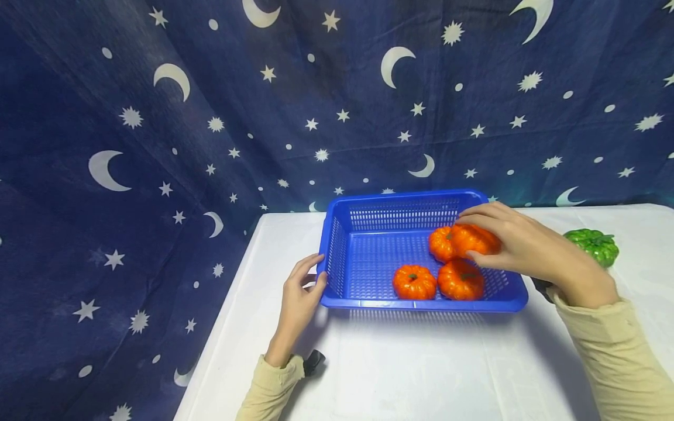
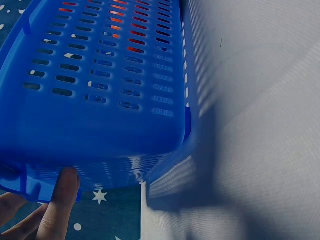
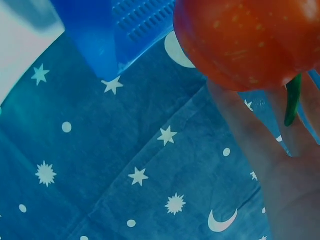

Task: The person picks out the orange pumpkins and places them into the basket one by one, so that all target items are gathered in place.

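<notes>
My right hand (image 1: 495, 237) holds a small orange pumpkin (image 1: 472, 238) over the right side of a blue plastic basket (image 1: 423, 304). In the right wrist view the held pumpkin (image 3: 250, 40) shows a green stem, its fingers around it. Inside the basket lie three more pumpkins: one near the front middle (image 1: 414, 282), one at the front right (image 1: 461, 280) and one behind (image 1: 441, 244), partly hidden by the held one. With thumb and fingers, my left hand (image 1: 301, 295) grips the basket's left rim; the left wrist view shows a finger (image 2: 61, 200) against that rim.
A green pepper-like vegetable (image 1: 592, 245) sits on the white-covered table (image 1: 411, 368), right of the basket and partly behind my right forearm. A dark blue cloth (image 1: 337, 105) with moons and stars hangs close behind the basket and along the left table edge.
</notes>
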Tool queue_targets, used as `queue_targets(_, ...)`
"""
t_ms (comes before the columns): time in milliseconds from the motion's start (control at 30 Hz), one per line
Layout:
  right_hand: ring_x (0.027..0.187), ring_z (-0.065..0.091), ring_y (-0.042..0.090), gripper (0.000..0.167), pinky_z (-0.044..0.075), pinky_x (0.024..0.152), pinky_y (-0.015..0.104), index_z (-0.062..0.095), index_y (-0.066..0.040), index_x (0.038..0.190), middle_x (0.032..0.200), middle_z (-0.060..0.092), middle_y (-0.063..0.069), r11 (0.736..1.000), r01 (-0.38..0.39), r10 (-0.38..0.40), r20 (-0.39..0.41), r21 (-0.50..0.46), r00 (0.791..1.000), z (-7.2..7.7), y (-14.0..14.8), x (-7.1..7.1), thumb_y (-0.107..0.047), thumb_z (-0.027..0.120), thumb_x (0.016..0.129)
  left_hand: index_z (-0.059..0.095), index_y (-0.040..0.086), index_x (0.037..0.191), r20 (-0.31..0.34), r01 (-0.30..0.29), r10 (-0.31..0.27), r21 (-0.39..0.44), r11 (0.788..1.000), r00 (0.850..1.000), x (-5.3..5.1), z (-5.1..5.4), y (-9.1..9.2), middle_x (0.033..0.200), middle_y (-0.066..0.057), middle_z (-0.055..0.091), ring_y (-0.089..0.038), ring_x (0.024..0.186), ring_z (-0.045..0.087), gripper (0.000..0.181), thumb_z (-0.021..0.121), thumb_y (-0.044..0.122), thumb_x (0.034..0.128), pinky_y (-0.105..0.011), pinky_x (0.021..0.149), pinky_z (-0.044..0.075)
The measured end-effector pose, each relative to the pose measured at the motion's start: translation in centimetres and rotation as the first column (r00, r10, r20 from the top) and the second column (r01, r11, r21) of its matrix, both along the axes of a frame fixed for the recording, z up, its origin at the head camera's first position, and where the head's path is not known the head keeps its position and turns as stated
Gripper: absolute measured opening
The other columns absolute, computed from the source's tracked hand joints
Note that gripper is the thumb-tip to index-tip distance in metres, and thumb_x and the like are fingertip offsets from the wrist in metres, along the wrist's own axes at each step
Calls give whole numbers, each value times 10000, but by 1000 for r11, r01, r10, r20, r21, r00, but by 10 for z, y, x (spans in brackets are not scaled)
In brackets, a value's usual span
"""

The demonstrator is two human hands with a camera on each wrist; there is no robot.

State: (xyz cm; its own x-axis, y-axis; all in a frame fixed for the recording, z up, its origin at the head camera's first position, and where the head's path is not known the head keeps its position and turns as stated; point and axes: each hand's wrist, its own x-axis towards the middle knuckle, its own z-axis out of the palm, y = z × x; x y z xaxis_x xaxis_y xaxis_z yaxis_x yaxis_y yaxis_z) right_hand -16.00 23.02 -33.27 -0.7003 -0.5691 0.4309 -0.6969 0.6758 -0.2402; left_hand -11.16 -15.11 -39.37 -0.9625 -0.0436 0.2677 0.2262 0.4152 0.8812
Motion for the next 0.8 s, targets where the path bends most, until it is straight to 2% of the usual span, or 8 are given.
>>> queue_targets(67,1108,550,229,494,430,937,246,693,-68,1144,1168,660,45,1000,-15,15,-2,2,1000,0,-2,-1,-138,853,682,612,-57,1283,0,3,-3,4,1000,1000,0,0,0,1370,-224,554,-372,916,671,354,611,-36,930,-220,723,599)
queue_targets(133,1116,550,238,486,426,950,254,693,-74,1146,1171,658,47,1000,-20,20,3,1,1000,-1,-3,-2,-137,842,688,611,-59,1283,-2,5,-5,6,1000,1000,0,0,0,1372,-229,552,-375,914,671,354,611,-37,930,-189,716,588)
queue_targets(200,1116,553,260,486,439,950,316,692,-72,1149,1171,659,63,999,-38,38,-2,-2,999,-2,-5,-4,-130,833,687,612,-60,1282,-4,6,-6,7,1000,1000,0,0,0,1373,-230,551,-375,912,671,353,612,-36,930,-167,711,578)
queue_targets(367,1122,557,284,485,484,918,472,690,-59,1156,1181,660,88,999,-45,45,20,0,999,-3,-9,-6,-127,822,695,614,-55,1281,-4,2,-2,3,1000,1000,0,0,0,1371,-227,553,-373,916,673,352,613,-34,929,-154,710,571)
queue_targets(800,1132,541,286,459,509,928,523,690,-73,1167,1183,648,98,999,-41,38,89,29,995,-5,-20,-11,-169,808,734,617,-52,1279,-6,2,-2,0,1000,1000,0,0,0,1367,-225,557,-374,910,675,354,614,-37,926,-155,709,573)
